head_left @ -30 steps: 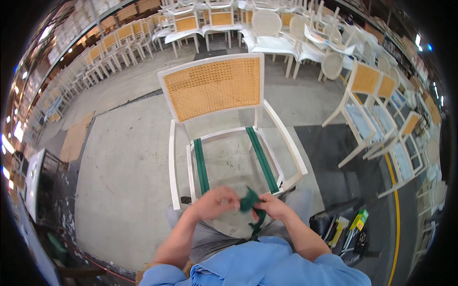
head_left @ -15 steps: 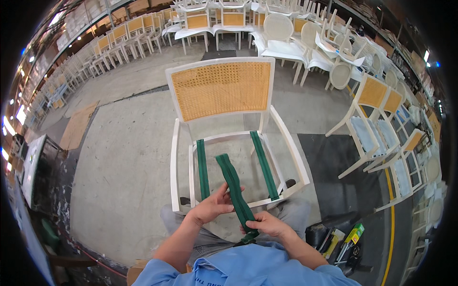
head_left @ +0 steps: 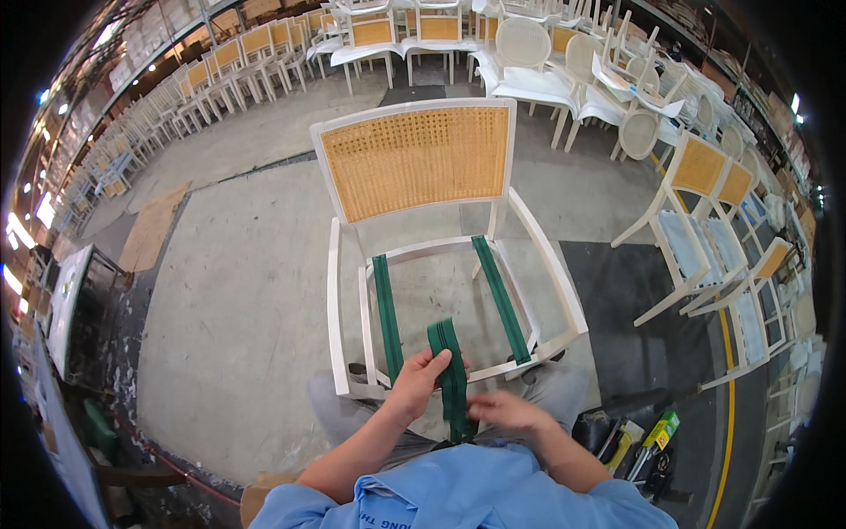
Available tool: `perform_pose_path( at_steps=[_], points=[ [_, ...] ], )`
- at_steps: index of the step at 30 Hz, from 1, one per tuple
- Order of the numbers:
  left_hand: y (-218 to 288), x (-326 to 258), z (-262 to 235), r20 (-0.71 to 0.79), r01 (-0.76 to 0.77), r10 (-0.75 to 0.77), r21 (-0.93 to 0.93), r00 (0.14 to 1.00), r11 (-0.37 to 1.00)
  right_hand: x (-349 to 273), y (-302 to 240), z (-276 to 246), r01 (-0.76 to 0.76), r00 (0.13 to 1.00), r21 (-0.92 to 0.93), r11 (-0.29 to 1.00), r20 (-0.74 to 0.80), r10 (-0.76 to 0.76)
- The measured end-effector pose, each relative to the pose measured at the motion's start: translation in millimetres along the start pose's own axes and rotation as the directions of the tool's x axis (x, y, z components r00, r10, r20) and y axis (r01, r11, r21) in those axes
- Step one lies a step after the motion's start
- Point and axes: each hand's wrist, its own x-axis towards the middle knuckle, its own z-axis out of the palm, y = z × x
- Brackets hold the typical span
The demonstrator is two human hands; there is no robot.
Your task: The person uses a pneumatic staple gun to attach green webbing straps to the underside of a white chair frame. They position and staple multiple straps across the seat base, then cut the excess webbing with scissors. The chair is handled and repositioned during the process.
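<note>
Green webbing strap is the thing in the hands. It is a flat woven band, dark green, and it seems to be folded double at its upper end, so two layers lie side by side there. Its long axis runs almost straight away from the person, from the lap up toward the front rail of the seat. The folded end lies just above the front rail, between the two green bands already stretched over the open seat frame, and nearer to the left one.

The left hand grasps the strap from its left side, fingers closed around the band a little under the folded end. This hand is the nearer one to the free end. The right hand is lower and to the right of the strap, close to the body; it is blurred, and I cannot tell if it pinches the lower part of the strap or only hovers beside it.

Beyond the strap stands the white armchair, facing the person, with a cane back panel in yellow colour and no seat cushion, only the frame and the two bands. Under it is bare concrete floor. To the right of the person some small tools lie in a dark bag. Farther back, many similar white chairs stand in rows.
</note>
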Motion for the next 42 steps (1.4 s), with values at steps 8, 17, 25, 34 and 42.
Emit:
perform_pose_path(
  at_steps=[8,17,25,34,42],
  points=[
    [-59.3,-21.7,8.9,-0.001,-0.05,0.052,0.219,0.999,0.974,35.7,-64.1,-6.5,0.197,0.925,0.134,0.971,-0.354,-0.139],
    [-51.7,-26.7,-12.1,-0.2,-0.145,0.131,-0.056,0.971,0.988,20.3,-66.0,23.1,-0.003,0.914,-0.279,0.96,-0.389,-0.11],
    [-53.1,-32.6,3.1,-0.194,-0.152,0.13,-0.104,0.972,0.983,18.7,-56.4,37.3,0.407,0.679,-0.22,0.887,-0.576,-0.455],
    [-47.9,-39.2,7.5,-0.178,-0.14,0.135,-0.013,0.975,0.99,8.0,-68.1,36.6,0.397,0.618,-0.487,0.778,-0.485,-0.619],
    [-47.0,-43.6,22.5,-0.158,-0.193,0.235,0.242,0.959,0.951,-7.8,-68.5,32.2,0.376,0.564,-0.609,0.699,-0.448,-0.694]
  ],
)
